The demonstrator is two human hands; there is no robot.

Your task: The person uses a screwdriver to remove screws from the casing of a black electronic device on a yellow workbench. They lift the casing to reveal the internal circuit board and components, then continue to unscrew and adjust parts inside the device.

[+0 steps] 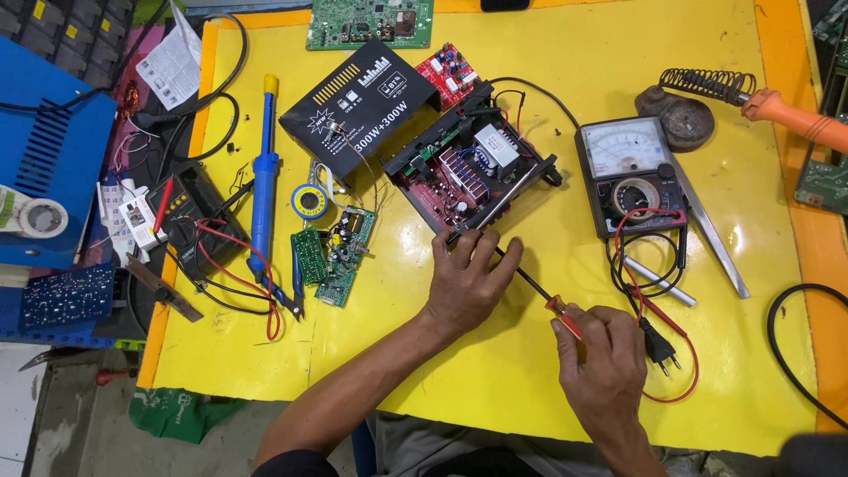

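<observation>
While the black cover lies already removed beside it, the opened amplifier chassis is steadied at its front edge on the yellow desk by the left hand, fingers spread. A red-handled screwdriver is gripped by the right hand, its tip set at that edge; the boards inside remain mounted.

Bright, even light is falling from overhead, flooding the yellow table across the middle of the frame. Soft, short shadows are lying under the hands and tools. A faint sheen is showing on the black cover at upper centre. Focus is holding sharp throughout; the floor at lower left is sitting dimmer. Edges are bowing slightly at the corners.
</observation>
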